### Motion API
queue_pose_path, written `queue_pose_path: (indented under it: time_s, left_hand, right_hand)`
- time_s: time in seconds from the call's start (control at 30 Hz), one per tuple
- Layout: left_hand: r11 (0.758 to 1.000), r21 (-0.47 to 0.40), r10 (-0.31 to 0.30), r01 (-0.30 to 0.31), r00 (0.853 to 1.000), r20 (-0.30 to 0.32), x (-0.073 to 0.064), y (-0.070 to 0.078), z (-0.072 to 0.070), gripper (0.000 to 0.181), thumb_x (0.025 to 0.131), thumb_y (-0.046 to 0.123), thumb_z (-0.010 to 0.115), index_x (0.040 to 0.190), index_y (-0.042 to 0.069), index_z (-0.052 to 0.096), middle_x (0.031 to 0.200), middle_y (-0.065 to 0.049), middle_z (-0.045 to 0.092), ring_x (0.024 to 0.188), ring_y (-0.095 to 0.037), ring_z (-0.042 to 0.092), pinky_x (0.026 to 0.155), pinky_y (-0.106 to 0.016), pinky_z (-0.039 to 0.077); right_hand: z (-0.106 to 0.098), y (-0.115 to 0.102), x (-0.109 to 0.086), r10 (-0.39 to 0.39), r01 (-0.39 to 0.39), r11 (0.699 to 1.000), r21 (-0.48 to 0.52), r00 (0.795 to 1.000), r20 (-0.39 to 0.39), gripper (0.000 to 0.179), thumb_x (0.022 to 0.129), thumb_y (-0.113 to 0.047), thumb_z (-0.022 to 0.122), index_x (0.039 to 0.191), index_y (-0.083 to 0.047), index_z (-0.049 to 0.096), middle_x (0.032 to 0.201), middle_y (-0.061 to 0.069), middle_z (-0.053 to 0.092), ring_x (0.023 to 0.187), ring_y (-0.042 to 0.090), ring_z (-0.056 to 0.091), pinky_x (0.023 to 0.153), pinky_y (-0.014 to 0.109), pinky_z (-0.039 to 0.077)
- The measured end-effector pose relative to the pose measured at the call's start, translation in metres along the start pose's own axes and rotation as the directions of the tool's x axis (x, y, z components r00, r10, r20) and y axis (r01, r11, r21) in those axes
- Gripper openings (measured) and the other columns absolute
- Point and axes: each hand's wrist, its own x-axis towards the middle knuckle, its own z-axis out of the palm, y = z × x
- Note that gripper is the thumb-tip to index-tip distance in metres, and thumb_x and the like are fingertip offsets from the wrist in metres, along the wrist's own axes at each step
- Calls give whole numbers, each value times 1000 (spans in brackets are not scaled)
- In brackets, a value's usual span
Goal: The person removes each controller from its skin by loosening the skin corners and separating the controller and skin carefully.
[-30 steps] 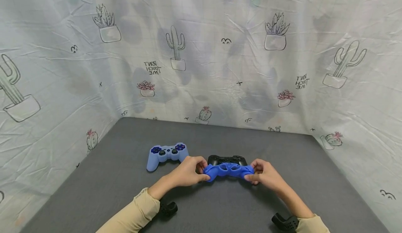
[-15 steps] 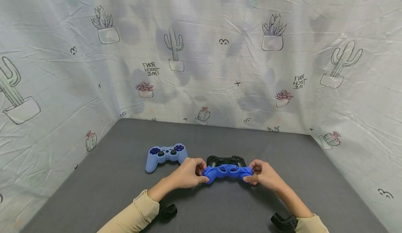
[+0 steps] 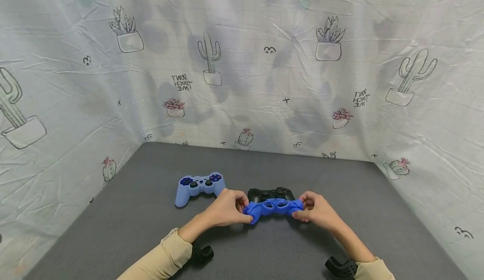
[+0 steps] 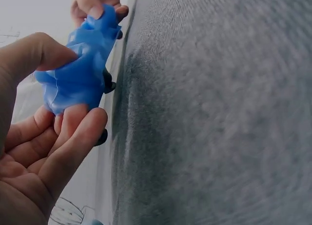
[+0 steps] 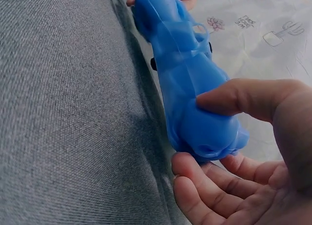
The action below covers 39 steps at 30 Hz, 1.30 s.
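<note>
A bright blue silicone controller cover (image 3: pixel 274 207) stretches between my two hands in the head view. At its left end my left hand (image 3: pixel 229 208) pinches it, thumb on the near face and fingers curled behind. My right hand (image 3: pixel 316 208) grips the other end the same way; the right wrist view shows the thumb pressing the blue cover (image 5: pixel 195 78). Just behind the cover is a black game controller (image 3: pixel 270 194), its front part hidden by the cover. Bits of black show past the cover's edge in the left wrist view.
A light blue game controller (image 3: pixel 200 187) with dark blue button pads lies left of my hands, one grip partly behind my left hand. The dark grey table (image 3: pixel 287 246) ends at a pale cactus-print curtain (image 3: pixel 242 61). Black wrist devices (image 3: pixel 342 267) sit at both wrists.
The cover has come slightly toward me and tilted, its left grip hanging a little lower. More of the black controller shows behind it. Both hands keep their hold.
</note>
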Motion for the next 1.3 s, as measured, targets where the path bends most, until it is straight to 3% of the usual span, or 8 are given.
queue_pose_path:
  time_s: [0.53,0.97,1.13,1.3]
  left_hand:
    - [1000,15,-2,3,999,-38,0,2,6,19,71,16,80,76,15,62,64,10,58,57,-3,54,52,-22,47]
    - [994,43,-92,97,991,-101,-2,8,10,19,71,16,78,63,16,60,51,15,50,45,1,42,42,-19,34]
    - [991,26,-129,134,984,-122,-3,9,11,19,72,14,76,61,16,60,47,14,52,40,1,44,39,-20,35]
    - [991,35,-123,128,986,-115,-2,8,9,18,72,14,77,64,15,61,50,13,54,42,1,47,40,-20,38]
  right_hand:
    - [3,3,1,0,0,1000,-25,1000,-21,38,76,-10,83,97,4,55,78,11,62,67,23,61,59,35,55]
    - [6,1,0,25,-29,993,-118,999,-40,37,73,-15,85,91,-1,57,72,6,61,56,20,58,51,34,50]
    - [8,2,-1,18,-22,992,-121,999,-33,37,73,-15,85,91,-2,56,71,6,59,54,19,54,49,34,49]
    - [9,1,-1,9,-14,993,-121,999,-38,36,74,-14,84,91,-1,55,70,6,59,53,18,53,48,33,48]
